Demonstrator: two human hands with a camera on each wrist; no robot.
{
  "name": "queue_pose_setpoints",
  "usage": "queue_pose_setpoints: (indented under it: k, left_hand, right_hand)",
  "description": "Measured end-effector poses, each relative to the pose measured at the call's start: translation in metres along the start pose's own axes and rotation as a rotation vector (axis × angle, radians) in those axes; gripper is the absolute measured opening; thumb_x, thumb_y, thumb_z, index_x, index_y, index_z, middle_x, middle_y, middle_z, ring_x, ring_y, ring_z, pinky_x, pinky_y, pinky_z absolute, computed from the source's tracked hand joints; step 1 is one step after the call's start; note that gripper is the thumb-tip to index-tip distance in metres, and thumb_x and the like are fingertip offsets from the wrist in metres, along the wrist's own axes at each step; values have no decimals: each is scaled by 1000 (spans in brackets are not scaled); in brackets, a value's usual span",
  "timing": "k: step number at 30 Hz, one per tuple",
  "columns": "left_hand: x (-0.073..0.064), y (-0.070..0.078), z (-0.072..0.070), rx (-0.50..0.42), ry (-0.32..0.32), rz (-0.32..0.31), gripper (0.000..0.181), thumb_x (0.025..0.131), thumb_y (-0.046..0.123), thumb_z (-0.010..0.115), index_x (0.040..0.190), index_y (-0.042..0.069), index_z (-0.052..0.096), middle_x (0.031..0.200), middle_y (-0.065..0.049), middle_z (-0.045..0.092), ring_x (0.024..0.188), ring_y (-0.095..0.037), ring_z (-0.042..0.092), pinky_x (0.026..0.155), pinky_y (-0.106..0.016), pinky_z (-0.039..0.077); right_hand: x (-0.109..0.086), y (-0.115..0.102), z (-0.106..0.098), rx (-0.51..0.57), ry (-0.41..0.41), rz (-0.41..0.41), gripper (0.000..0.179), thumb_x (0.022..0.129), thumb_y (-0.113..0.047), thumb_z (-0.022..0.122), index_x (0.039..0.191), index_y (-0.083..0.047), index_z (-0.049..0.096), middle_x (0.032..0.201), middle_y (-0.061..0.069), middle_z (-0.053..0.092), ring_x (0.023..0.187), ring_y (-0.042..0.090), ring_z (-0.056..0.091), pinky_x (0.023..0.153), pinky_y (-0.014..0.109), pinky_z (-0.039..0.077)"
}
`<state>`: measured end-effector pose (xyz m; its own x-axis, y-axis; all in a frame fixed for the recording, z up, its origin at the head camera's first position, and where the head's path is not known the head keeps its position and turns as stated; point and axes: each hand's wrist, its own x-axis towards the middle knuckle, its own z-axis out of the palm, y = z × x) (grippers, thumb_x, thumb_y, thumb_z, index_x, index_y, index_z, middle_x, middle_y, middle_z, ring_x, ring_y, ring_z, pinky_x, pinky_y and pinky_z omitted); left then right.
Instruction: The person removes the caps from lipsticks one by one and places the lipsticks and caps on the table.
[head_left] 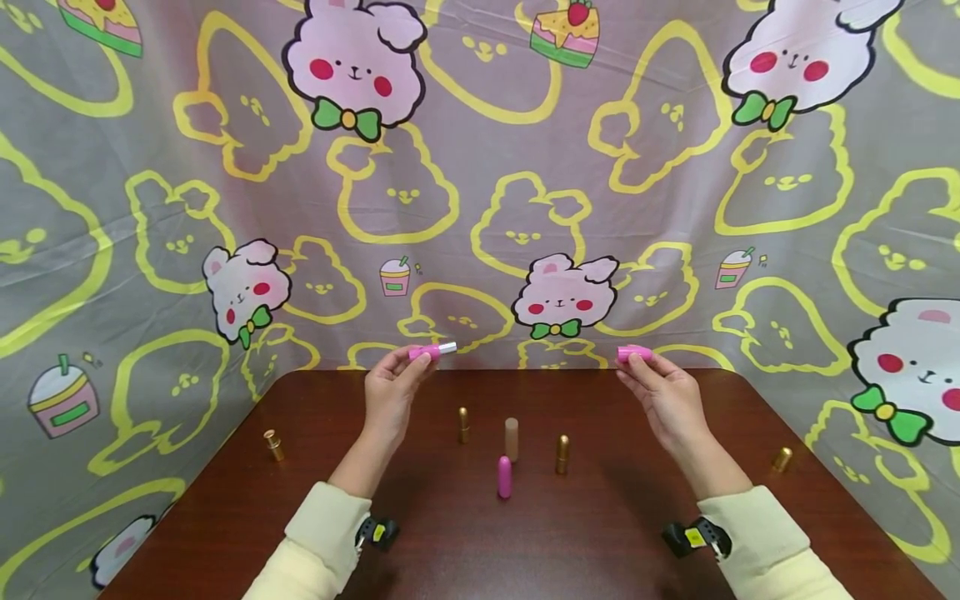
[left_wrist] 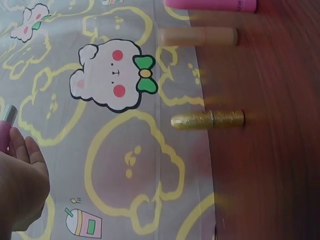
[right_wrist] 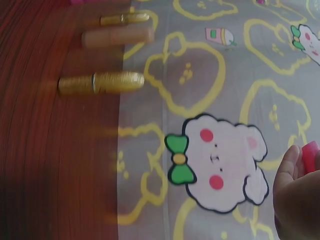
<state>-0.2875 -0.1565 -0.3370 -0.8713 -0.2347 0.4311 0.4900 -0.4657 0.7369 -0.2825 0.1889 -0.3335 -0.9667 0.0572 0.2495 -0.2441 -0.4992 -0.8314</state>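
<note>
My left hand (head_left: 389, 390) pinches a pink lipstick tube (head_left: 422, 353) with its silver inner sleeve bare, raised above the far edge of the table. Level with it on the right, my right hand (head_left: 670, 400) pinches a pink lipstick cap (head_left: 633, 354). The two pieces are well apart, the silver end pointing toward the cap. In the left wrist view, part of the silver sleeve (left_wrist: 10, 112) shows beyond the fingers. Only a bit of the cap (right_wrist: 308, 157) appears in the right wrist view, the rest hidden by the hand.
Between the arms on the brown table (head_left: 442, 533) stand a pink lipstick (head_left: 505, 477), a beige tube (head_left: 512, 439) and two gold lipsticks, one left (head_left: 463, 426) and one right (head_left: 562, 455). An uncapped gold tube (head_left: 274, 446) is far left, a gold cap (head_left: 783, 459) far right. A patterned curtain (head_left: 465, 150) hangs behind.
</note>
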Motion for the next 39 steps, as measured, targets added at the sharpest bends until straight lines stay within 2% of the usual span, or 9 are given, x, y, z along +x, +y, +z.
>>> queue_pose_setpoints:
  k: [4, 9, 12, 17, 23, 28, 34, 39]
  left_hand:
    - [0, 2, -8, -2, 7, 0, 5, 87, -8, 66, 89, -4, 63, 86, -8, 71, 81, -16, 70, 81, -34, 55]
    - [1, 4, -18, -1, 12, -2, 6, 88, -7, 65, 92, -9, 60, 86, -9, 71, 81, -17, 70, 82, -34, 55]
    - [2, 6, -23, 9, 20, -7, 5, 89, -9, 62, 92, -5, 62, 86, -8, 71, 80, -17, 70, 81, -34, 55]
    - [0, 9, -32, 27, 37, -10, 16, 90, -12, 58, 89, 3, 64, 86, -8, 71, 80, -16, 70, 82, -34, 55]
    - [0, 11, -42, 43, 67, -12, 18, 89, -14, 57, 89, 2, 63, 84, -8, 71, 78, -16, 70, 80, -33, 55]
    - [-1, 11, -51, 72, 69, -2, 13, 88, -14, 60, 97, -5, 63, 85, -8, 71, 80, -16, 70, 80, -33, 55]
    - [-2, 13, -62, 117, 56, 34, 17, 88, -14, 61, 100, -5, 69, 87, -8, 72, 81, -16, 70, 81, -35, 55]
    - [-2, 14, -72, 184, 71, 30, 21, 87, -14, 62, 108, -17, 63, 87, -7, 72, 81, -16, 71, 80, -33, 55]
  right_hand:
    - [-1, -8, -14, -49, 8, -16, 11, 90, -8, 68, 100, -7, 73, 96, 2, 72, 89, 13, 69, 85, 28, 52]
    - [-2, -15, -29, -50, 16, -38, 13, 90, -6, 68, 101, -4, 72, 96, 3, 72, 88, 14, 69, 83, 28, 52]
    - [-2, -18, -38, -32, 24, -42, 12, 89, -4, 68, 100, -3, 73, 95, 3, 72, 88, 14, 70, 82, 28, 52]
    - [-2, -22, -50, -15, 27, -51, 12, 89, -3, 67, 100, -3, 73, 95, 4, 72, 87, 14, 70, 80, 27, 53]
    - [-2, -26, -63, 28, 24, -59, 13, 90, 1, 64, 99, -1, 73, 94, 6, 73, 86, 15, 71, 80, 28, 54]
    - [-5, -31, -77, -84, 72, -39, 14, 88, -6, 69, 101, -8, 74, 95, 0, 73, 85, 11, 70, 77, 24, 54]
    - [-6, -36, -92, -184, 103, -28, 13, 88, -11, 71, 100, -13, 75, 93, -4, 73, 84, 8, 70, 74, 20, 54]
    - [-3, -35, -104, -244, 119, -33, 10, 88, -11, 71, 96, -15, 75, 90, -6, 73, 81, 7, 70, 72, 18, 53]
